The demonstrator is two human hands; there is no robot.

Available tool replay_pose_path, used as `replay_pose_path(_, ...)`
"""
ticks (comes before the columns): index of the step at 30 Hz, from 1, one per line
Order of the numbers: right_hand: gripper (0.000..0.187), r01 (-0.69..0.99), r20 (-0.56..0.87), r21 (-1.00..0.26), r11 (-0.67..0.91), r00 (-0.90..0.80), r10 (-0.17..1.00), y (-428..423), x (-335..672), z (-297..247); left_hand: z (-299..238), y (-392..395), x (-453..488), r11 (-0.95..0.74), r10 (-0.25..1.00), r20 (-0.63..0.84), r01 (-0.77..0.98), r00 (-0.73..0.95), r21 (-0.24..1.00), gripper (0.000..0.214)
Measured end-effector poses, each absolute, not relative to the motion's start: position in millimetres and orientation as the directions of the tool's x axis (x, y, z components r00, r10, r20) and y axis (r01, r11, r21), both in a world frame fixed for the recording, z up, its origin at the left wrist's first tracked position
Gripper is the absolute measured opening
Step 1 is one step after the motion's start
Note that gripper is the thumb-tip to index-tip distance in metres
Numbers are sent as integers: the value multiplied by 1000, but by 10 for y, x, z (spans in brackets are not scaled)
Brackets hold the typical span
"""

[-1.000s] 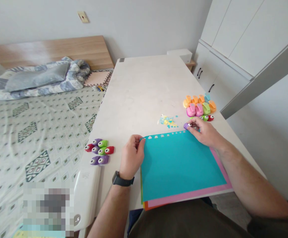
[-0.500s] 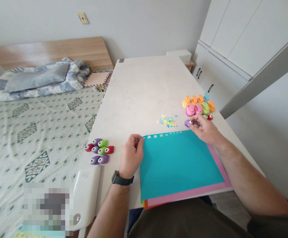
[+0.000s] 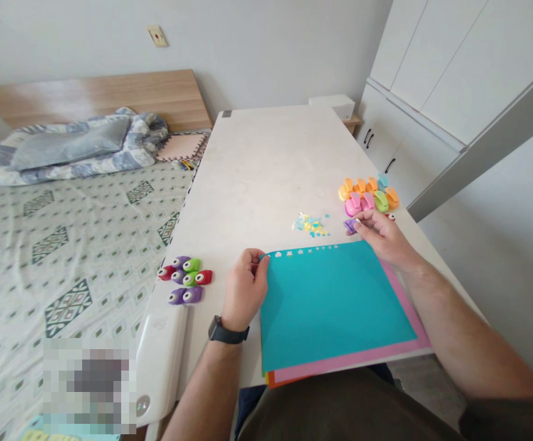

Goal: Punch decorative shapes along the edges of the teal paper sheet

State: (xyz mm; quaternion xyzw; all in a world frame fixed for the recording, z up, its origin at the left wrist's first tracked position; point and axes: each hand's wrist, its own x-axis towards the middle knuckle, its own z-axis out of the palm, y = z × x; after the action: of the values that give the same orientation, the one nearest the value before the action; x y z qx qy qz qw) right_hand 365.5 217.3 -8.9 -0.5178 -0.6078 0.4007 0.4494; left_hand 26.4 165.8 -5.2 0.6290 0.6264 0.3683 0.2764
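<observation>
A teal paper sheet (image 3: pixel 335 303) lies on top of a stack of pink and orange sheets at the near edge of the white table (image 3: pixel 266 159). A row of small punched shapes runs along its far edge. My left hand (image 3: pixel 244 291) is closed, pinching the sheet's far left corner. My right hand (image 3: pixel 383 236) holds a small purple punch (image 3: pixel 350 226) just beyond the sheet's far right corner, beside a little heap of paper cut-outs (image 3: pixel 311 224).
A cluster of orange, pink and green punches (image 3: pixel 369 195) sits at the table's right edge. Another group of purple, red and green punches (image 3: pixel 184 278) lies at the left edge. A bed (image 3: pixel 64 226) stands to the left, white cupboards (image 3: pixel 431 67) to the right.
My right hand has drawn the purple punch off the teal sheet's far right corner, a little away and to the right. My left hand has stayed on its corner.
</observation>
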Motion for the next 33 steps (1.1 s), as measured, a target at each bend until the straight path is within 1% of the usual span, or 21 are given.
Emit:
replay_pose_path(7,27,104,70,-992,75,-52,996,2156,3599,-13,-45,1651,260,-68,992,120,594,-48,801,20)
replay_pose_path(10,26,78,64,-995,68,-54,996,2138,3600,9,-39,1647,262,-64,992,117,591,-51,804,19)
replay_pose_path(12,30,81,66,-994,69,-45,997,2132,3616,15,-32,1644,264,-59,993,110,588,-52,806,19)
replay_pose_path(17,53,83,7,-996,14,-90,996,2152,3696,-36,-5,1640,269,-50,994,97,583,-50,811,20)
replay_pose_path(20,54,165,-9,-986,10,-116,993,2168,3752,-82,5,1641,270,-60,992,115,582,-57,811,20)
replay_pose_path(22,51,285,12,-957,49,-131,991,2175,3786,-95,7,1640,272,-67,990,125,576,-61,814,19)
replay_pose_path(25,49,498,44,-859,114,-151,988,2182,3821,-84,10,1636,276,-71,990,128,563,-64,824,19)
replay_pose_path(27,49,602,50,-786,142,-166,985,2187,3827,-68,11,1633,279,-73,990,128,554,-60,829,18)
replay_pose_path(30,49,684,59,-708,178,-194,979,2191,3815,-48,9,1635,282,-79,990,132,545,-58,834,19)
replay_pose_path(33,47,706,78,-673,218,-226,971,2188,3800,-36,2,1639,280,-89,989,141,540,-55,837,19)
